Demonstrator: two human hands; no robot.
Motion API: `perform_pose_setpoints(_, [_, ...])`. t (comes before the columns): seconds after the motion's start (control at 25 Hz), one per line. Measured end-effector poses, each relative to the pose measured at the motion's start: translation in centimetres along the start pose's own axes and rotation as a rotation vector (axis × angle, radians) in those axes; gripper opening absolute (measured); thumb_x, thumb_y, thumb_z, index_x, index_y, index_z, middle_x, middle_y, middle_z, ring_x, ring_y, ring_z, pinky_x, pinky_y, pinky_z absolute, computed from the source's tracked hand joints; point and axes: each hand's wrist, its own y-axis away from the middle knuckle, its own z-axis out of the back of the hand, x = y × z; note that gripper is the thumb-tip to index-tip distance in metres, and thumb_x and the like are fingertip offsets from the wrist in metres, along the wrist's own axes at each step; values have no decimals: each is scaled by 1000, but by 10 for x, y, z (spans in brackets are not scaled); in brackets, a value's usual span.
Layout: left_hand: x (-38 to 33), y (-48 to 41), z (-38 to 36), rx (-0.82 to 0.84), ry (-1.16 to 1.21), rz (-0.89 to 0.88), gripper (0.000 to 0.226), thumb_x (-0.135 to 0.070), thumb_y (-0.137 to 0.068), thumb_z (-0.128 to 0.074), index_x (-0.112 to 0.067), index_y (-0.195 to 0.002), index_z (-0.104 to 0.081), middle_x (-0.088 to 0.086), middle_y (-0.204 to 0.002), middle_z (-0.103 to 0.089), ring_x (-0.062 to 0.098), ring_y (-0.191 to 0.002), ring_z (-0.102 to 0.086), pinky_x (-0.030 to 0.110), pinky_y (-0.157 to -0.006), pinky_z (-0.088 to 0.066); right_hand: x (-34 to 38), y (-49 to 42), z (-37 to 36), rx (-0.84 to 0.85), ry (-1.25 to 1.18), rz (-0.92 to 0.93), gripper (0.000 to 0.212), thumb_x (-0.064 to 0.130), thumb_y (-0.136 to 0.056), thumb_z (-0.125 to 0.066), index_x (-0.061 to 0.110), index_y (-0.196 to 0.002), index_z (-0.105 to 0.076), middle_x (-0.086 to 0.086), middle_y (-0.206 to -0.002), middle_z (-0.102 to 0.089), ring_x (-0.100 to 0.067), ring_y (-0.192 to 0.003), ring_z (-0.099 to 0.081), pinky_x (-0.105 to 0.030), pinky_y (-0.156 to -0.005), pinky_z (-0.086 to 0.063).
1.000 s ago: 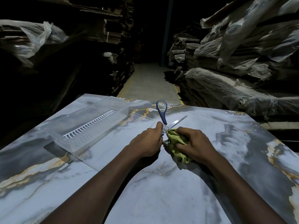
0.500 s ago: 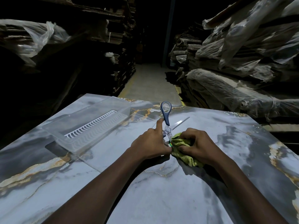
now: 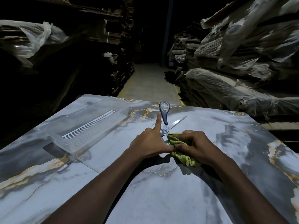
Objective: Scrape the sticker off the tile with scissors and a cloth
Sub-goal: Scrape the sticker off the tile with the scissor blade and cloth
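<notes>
L hand (image 3: 150, 141) grips the scissors (image 3: 165, 118) near the middle of the tile (image 3: 161, 199), somewhat toward its far edge. Index finger lies straight along the blue handle; the other fingers curl round the lower part & hide it. The scissors stand spread open: one handle loop up top, one blade slanting off to the far right, the other pointing down at the tile btwn the two hands.

R hand (image 3: 195, 146) is just beside, fingers curled & pinching a bunched green cloth (image 3: 186, 159) pressed onto the tile.

At the lower blade there's a small green-yellow fleck, poss. the sticker (image 3: 169, 143); too small to tell for sure.

Toward the tile's far left corner sits a clear plastic box (image 3: 76, 147) w/ a white slotted insert (image 3: 89, 125) lying in it, well apart from the hands.
</notes>
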Motion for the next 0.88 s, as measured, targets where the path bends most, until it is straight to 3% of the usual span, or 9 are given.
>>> perform_pose_setpoints(0.16, [1, 0, -2, -22, -20, 22, 127, -69, -59, -72, -44, -146, 15, 10, -98, -59, 27, -85, -59, 37, -72, -53, 4, -2, -2, -42, 58, 31, 35, 35, -78, -62, 33, -111, -71, 6, -85, -65, -6, -82, -61, -23, -70, -46])
perform_pose_setpoints(0.4, [-4, 0, -5, -54, -170, 5, 117, -63, -70, -69, -35, -151, 10, 10, -106, -64, 29, -91, -58, 35, -67, -50, 0, -3, 9, 70, -34, -60, 26, 27, -62, -66, 45, -80, -72, 14, -81, -66, -5, -77, -62, -21, -68, -46])
perform_pose_setpoints(0.56, [-9, 3, -2, -98, -222, -20, 115, -65, -72, -66, -35, -150, 12, 9, -104, -62, 29, -94, -57, 34, -66, -45, 1, -2, 6, -120, 15, 51, 23, 27, -70, -69, 29, -93, -76, 13, -86, -68, -5, -82, -64, -23, -73, -49])
perform_pose_setpoints(0.68, [-15, 5, 3, -143, -261, -51, 113, -62, -73, -67, -38, -150, 11, 10, -102, -62, 27, -84, -57, 32, -63, -43, 3, -5, -3, -133, 95, 148, 23, 29, -80, -66, 20, -99, -74, 7, -93, -65, -8, -85, -63, -31, -72, -51])
perform_pose_setpoints(0.8, [-15, 6, 6, -188, -303, -117, 110, -58, -75, -66, -39, -149, 13, 8, -92, -62, 27, -76, -57, 31, -59, -44, -1, -5, -6, -190, 147, 180, 21, 33, -82, -63, 22, -98, -72, 7, -98, -62, -14, -87, -62, -39, -70, -52])
perform_pose_setpoints(0.88, [-12, 7, 8, -182, -297, -121, 109, -53, -77, -66, -38, -149, 13, 7, -85, -58, 28, -73, -56, 31, -57, -43, -3, -6, -4, -116, 127, 126, 15, 33, -81, -65, 29, -95, -72, 11, -95, -59, -12, -87, -61, -42, -69, -52])
